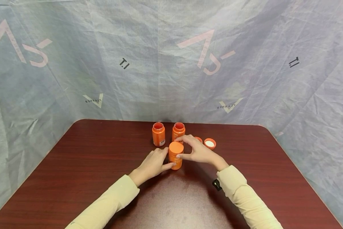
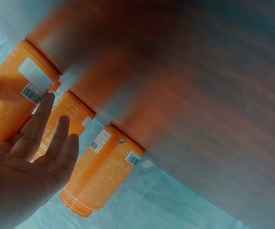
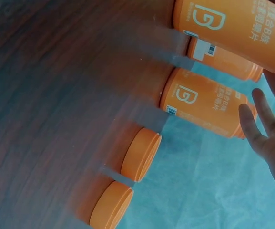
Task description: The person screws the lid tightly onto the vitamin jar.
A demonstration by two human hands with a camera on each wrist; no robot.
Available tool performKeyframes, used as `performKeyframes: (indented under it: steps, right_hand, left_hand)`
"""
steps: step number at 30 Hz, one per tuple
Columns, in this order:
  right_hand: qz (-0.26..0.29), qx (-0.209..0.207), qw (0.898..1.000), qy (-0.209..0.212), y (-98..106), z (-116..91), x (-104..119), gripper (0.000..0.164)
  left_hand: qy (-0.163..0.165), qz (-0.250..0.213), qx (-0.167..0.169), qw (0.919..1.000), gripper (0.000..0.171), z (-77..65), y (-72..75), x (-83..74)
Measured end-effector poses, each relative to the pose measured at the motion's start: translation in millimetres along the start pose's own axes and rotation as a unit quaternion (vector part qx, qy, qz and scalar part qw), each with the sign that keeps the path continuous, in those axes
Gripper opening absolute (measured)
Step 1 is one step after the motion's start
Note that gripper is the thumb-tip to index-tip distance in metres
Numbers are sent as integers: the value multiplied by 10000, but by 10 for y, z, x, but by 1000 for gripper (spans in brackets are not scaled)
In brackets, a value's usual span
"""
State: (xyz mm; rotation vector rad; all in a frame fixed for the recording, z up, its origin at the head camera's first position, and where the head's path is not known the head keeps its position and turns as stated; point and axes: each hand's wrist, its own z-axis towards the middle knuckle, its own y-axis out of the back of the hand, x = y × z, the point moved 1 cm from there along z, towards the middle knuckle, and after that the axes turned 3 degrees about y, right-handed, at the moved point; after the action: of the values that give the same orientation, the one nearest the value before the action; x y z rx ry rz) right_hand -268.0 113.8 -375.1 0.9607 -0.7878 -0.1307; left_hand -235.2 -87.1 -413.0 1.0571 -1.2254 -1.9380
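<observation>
- The capped orange tablet bottle (image 1: 172, 158) stands upright on the dark red wood-grain counter (image 1: 102, 152), between both hands. It is glossy orange, with a smooth orange screw cap (image 1: 176, 147), a large white B-like logo, white Chinese lettering, and a white sticker with a barcode.
- The left hand (image 1: 152, 164) is at that bottle's left; its thumb and forefinger pinch the body, while the other fingers are slightly spread.
- The right hand (image 1: 198, 151) is at its right; thumb and forefinger pinch it around the screw cap, with the remaining fingers slightly spread.
- Three orange bottles in all: one capped, two uncapped. The first uncapped bottle (image 1: 159, 136) stands behind the capped one and to its left; the second uncapped bottle (image 1: 178, 132) stands directly behind it. Both are upright, their reddish mouths showing.
- Two loose orange caps: the near cap (image 1: 198, 139), partly hidden by the right hand, and the far cap (image 1: 209, 143), its white lining facing up, both behind the capped bottle and to its right.
- One pale grey printed cloth (image 1: 160, 47) hangs behind the capped bottle, past the counter's edge.
</observation>
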Motion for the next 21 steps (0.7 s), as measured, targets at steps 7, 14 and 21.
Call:
performKeyframes:
  steps: [7, 14, 21]
  right_hand:
    - [-32, 8, 10000, 16, 11, 7, 9, 50]
    - [-122, -178, 9998, 49, -10, 8, 6, 47]
    - [-309, -404, 9987, 23, -47, 6, 9, 47]
  left_hand:
    - [7, -6, -13, 10000, 48, 1, -1, 0]
    - [4, 69, -90, 9999, 48, -3, -6, -10]
    - [-23, 222, -237, 9995, 46, -7, -21, -24]
